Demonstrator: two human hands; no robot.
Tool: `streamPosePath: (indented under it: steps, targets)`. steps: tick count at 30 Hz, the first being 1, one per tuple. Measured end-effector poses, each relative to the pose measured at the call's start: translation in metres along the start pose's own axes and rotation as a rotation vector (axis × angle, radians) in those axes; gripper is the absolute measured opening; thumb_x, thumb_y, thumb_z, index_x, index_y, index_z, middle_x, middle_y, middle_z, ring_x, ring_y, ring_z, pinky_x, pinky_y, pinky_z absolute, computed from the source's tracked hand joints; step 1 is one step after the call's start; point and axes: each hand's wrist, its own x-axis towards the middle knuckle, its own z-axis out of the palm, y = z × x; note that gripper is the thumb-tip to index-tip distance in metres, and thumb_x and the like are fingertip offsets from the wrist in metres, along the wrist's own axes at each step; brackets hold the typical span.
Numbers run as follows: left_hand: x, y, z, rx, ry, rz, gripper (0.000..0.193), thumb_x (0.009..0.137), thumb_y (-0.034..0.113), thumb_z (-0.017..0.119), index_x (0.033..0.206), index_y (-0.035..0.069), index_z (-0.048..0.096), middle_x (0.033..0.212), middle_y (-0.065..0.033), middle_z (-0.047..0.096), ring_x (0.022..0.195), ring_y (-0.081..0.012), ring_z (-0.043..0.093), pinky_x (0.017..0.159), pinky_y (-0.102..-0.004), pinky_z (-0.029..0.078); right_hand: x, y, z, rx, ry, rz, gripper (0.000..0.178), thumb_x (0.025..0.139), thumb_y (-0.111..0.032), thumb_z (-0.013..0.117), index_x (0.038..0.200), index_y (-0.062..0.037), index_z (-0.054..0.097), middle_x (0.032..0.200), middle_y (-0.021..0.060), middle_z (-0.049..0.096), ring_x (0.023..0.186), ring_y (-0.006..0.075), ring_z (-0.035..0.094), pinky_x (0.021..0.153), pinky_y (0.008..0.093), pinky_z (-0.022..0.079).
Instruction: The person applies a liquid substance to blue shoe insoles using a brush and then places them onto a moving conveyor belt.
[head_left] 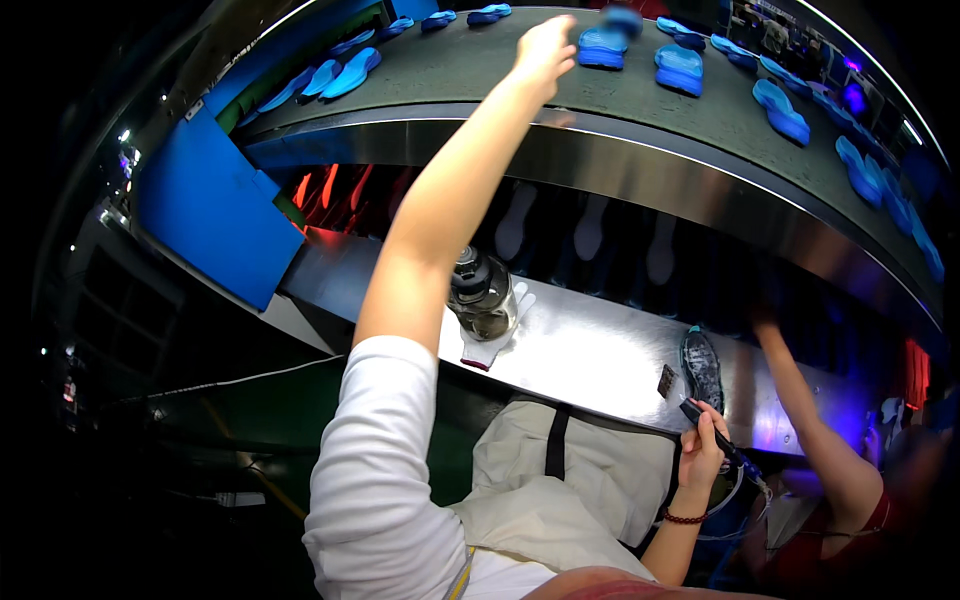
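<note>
dim factory floor, neon lights at the rims, curved dark-green conveyor belt [480, 65] up top carrying rows of blue foam shoe insoles [680, 68]. below it a shiny steel counter [590, 350] with a clear plastic water bottle [482, 292] standing on a white glove [495, 345], and a dark shoe sole [702, 368] lying flat near the right end, a small dark tag [667, 380] just beside it. blue panel [215, 210] at left. head view: left hand [545, 50] stretched far up over the belt, fingers curled, just beside a blue insole [603, 47]; cannot tell if the grip has closed on anything. right hand [703, 452] low at the counter edge, grip clenched on a black pen-like tool [712, 432] with a cord. likely step: reaching for an insole; next calls for closing on it cleanly. another person's arm [810, 420] reaches in at right.
</note>
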Motion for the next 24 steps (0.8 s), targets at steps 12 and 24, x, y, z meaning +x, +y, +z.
streamPosePath:
  steps: [12,24]
  targets:
    - [0.047,-0.057,0.027,1.625,0.056,0.388,0.044,0.07,0.039,0.059,0.104,0.011,0.055,0.108,-0.0079,0.055,0.102,-0.0248,0.049,0.084,-0.0389,0.04,-0.009,0.011,-0.033,-0.013,0.058,-0.025,0.022,0.086,-0.014,0.05,0.098,0.0031,0.054,0.089,0.0104,0.06,0.045,0.0052,0.04,0.042,0.0173,0.032]
    - [-0.108,-0.004,0.005,0.343,0.601,0.813,0.017,0.064,0.006,0.06,0.074,0.009,0.047,0.067,-0.0027,0.049,0.074,-0.0214,0.043,0.069,-0.0319,0.033,0.014,0.01,-0.02,-0.088,-0.071,-0.007,0.029,0.09,-0.021,0.045,0.112,-0.0025,0.048,0.077,0.0007,0.052,0.052,0.0058,0.04,0.047,0.0177,0.035]
